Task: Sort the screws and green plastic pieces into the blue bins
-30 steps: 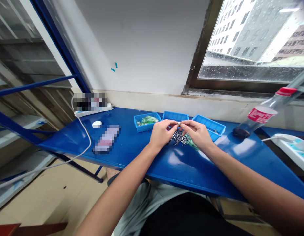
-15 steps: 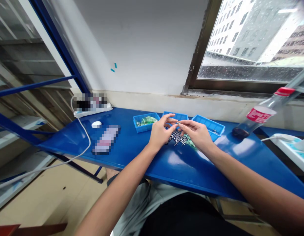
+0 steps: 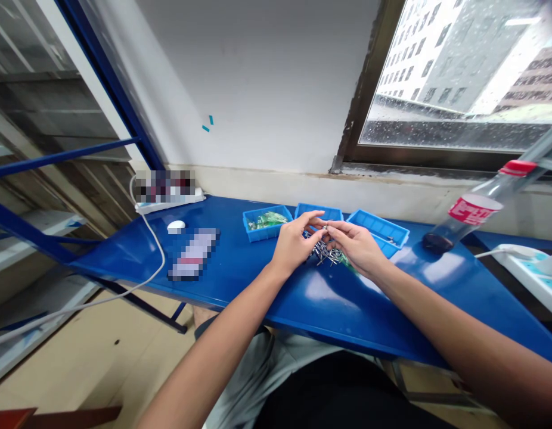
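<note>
My left hand (image 3: 296, 241) and my right hand (image 3: 357, 247) meet fingertip to fingertip above the blue table (image 3: 231, 268). Pinched between them is a small shiny metal piece (image 3: 325, 227), mostly covered by the fingers; its exact kind is too small to tell. Below the hands lies a loose pile of thin silvery metal pins (image 3: 326, 255). Some green clear plastic (image 3: 345, 262) shows beside the pile, partly under my right hand.
Behind the hands stand a blue bin (image 3: 267, 229) with green plastic packets, a middle blue bin (image 3: 318, 210) and a right blue bin (image 3: 394, 243) holding a few small pieces. A cola bottle (image 3: 475, 208) stands right. A phone-like blurred object (image 3: 194, 255) and white mouse (image 3: 176, 227) lie left.
My fingertips have closed in further around the small metal piece, so less of it shows. Both hands stay over the pile, and the view has shifted very slightly.
</note>
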The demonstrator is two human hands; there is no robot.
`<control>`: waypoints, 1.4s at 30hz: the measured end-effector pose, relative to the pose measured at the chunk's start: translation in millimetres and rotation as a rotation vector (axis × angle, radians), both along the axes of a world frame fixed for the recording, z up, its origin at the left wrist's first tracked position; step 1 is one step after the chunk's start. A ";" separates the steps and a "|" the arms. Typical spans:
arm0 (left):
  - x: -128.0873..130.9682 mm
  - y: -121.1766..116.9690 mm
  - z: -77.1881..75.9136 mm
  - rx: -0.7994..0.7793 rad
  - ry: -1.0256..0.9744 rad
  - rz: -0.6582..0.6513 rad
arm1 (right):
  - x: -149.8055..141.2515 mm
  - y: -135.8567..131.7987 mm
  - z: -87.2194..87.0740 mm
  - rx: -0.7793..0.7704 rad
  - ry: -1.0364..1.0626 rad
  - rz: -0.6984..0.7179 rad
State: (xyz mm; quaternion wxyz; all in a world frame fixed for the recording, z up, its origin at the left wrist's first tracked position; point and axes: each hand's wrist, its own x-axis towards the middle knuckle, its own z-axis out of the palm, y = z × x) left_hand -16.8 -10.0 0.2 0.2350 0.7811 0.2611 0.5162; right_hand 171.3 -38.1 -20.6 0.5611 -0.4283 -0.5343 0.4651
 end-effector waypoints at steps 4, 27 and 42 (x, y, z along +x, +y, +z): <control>0.1 2.5 -1.7 0.027 0.009 0.023 | -0.9 -0.4 1.4 0.012 -0.015 -0.016; 1.7 -1.0 2.5 -0.018 0.026 0.097 | -5.4 -8.4 7.4 0.261 -0.154 -0.150; -1.3 -0.1 2.1 0.114 0.068 0.014 | -8.5 -16.0 13.2 0.204 -0.172 -0.182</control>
